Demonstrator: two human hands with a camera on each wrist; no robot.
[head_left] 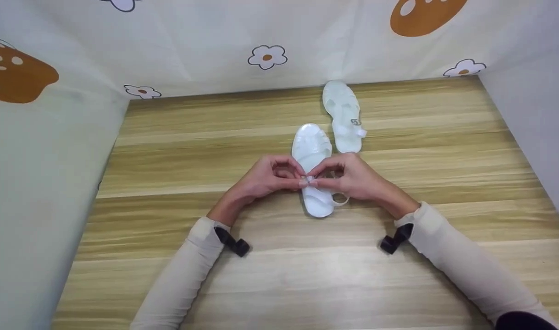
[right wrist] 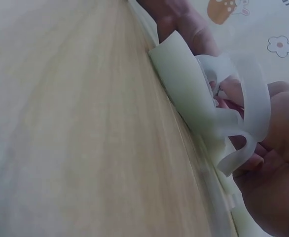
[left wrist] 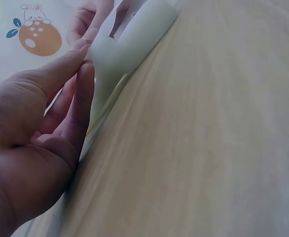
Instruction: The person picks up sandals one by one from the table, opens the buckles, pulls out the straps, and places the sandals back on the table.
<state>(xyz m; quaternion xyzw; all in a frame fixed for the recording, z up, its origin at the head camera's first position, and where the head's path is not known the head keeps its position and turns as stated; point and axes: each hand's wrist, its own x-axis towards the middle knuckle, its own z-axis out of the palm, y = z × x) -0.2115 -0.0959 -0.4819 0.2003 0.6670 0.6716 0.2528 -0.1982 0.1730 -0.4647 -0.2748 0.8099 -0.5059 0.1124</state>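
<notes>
A white sandal [head_left: 310,146] lies on the wood-grain surface, its toe pointing away. Over its instep, the left hand [head_left: 277,175] and the right hand [head_left: 348,176] meet with thumbs and fingertips together. Both pinch a small silvery ornament [head_left: 308,180] there, mostly covered by the fingertips. A loose white strap [head_left: 341,200] curves out at the sandal's right side by the heel; in the right wrist view its strap [right wrist: 255,98] arches beside the right hand [right wrist: 277,148]. The left wrist view shows the left hand [left wrist: 41,113] with thumb and fingers close together; what they pinch is hidden.
A second white sandal [head_left: 341,110] lies beyond and to the right, with a silvery ornament on its strap. Behind stands a pale printed backdrop [head_left: 215,50] along the back edge, with pale walls at both sides. The wood-grain surface [head_left: 307,275] stretches towards the person.
</notes>
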